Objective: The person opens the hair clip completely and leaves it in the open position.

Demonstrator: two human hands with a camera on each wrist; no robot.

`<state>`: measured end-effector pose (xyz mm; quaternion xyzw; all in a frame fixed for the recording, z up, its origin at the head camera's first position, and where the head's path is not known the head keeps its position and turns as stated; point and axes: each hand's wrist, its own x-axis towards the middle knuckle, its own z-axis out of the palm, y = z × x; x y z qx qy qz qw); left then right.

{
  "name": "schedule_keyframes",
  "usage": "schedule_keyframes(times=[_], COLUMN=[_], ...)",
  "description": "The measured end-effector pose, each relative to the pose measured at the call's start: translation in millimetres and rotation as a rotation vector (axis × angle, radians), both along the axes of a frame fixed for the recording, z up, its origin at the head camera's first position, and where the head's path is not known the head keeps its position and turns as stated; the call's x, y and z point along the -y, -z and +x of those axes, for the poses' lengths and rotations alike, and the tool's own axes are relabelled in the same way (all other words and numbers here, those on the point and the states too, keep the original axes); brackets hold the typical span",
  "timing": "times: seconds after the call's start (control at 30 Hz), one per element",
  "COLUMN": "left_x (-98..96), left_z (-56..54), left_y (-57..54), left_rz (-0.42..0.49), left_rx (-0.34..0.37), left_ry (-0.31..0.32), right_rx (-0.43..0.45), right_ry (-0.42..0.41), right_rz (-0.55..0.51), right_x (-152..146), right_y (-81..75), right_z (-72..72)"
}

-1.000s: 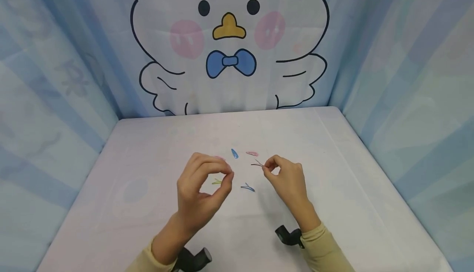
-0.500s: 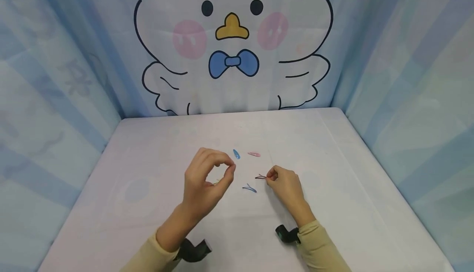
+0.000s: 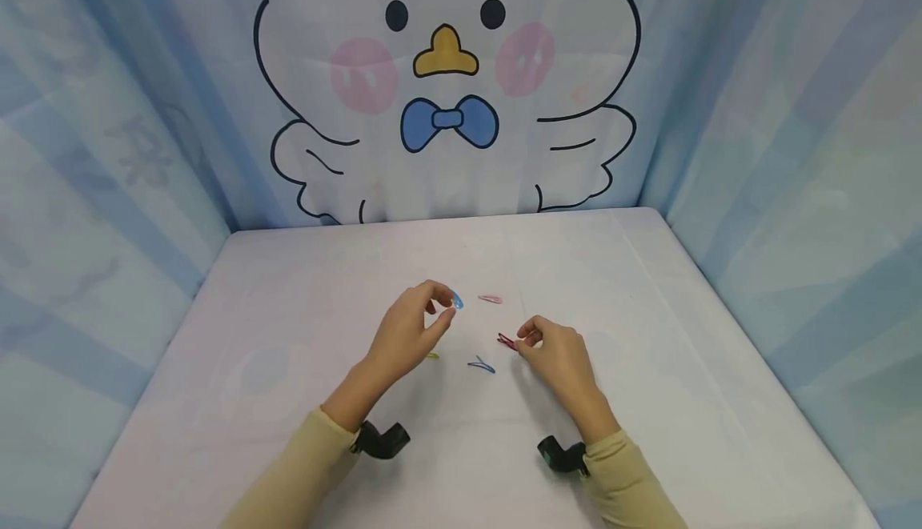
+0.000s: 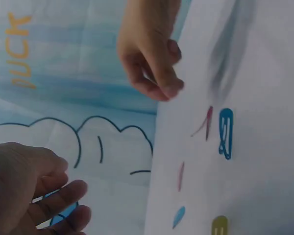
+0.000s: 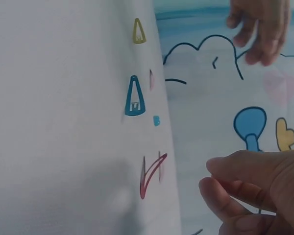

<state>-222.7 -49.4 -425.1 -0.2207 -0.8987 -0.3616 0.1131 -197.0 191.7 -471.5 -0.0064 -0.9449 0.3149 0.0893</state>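
In the head view, my right hand (image 3: pixel 562 361) hovers just beside a red snap hair clip (image 3: pixel 507 342), its fingers loosely bent. The right wrist view shows the red clip (image 5: pixel 146 178) apart from the thumb and fingertips. My left hand (image 3: pixel 406 329) is over the far left of the clips, thumb and fingers apart and holding nothing. Past its fingertips shows a light blue hair clip (image 3: pixel 457 301), which lies on the table in the left wrist view. A yellow-green hair clip (image 3: pixel 433 355) is partly hidden by the left hand.
A darker blue hair clip (image 3: pixel 482 365) lies nearest me, and a pink hair clip (image 3: pixel 491 299) lies farther back. Another pink clip (image 5: pixel 151 80) appears in the right wrist view. A white cloth covers the table (image 3: pixel 288 433), with printed curtains (image 3: pixel 446 177) around three sides.
My right hand has lowered the red hair clip onto the table and let it go. My left hand has shifted forward, and its thumb and fingers have parted.
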Motion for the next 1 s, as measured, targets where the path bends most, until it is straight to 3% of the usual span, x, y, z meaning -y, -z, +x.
schedule_keyframes(times=[0.17, 0.33, 0.53, 0.7, 0.83, 1.0], left_x=[-0.8, -1.3, -0.9, 2.1, 4.3, 2.8], left_z=[-18.7, -35.7, -52.0, -56.4, -59.0, -60.9], left_y=[24.6, 43.1, 56.6, 62.9, 66.4, 67.0], left_rz=[-0.131, -0.247, -0.442, -0.525, -0.537, -0.561], left_rx=[0.164, 0.220, 0.297, 0.270, 0.227, 0.223], left_ry=[-0.048, -0.116, -0.129, -0.131, -0.121, -0.117], right_rx=[-0.006, -0.019, -0.016, -0.027, -0.065, -0.110], right_ry=[-0.005, -0.019, -0.020, -0.016, -0.021, -0.030], right_rz=[-0.014, -0.025, -0.029, -0.022, -0.032, -0.052], right_x=[1.3, 2.3, 5.2, 8.8, 9.5, 8.6], right_y=[-11.7, -29.0, -49.6, -61.3, -68.6, -71.3], right_z=[5.9, 13.1, 25.8, 34.4, 39.0, 40.8])
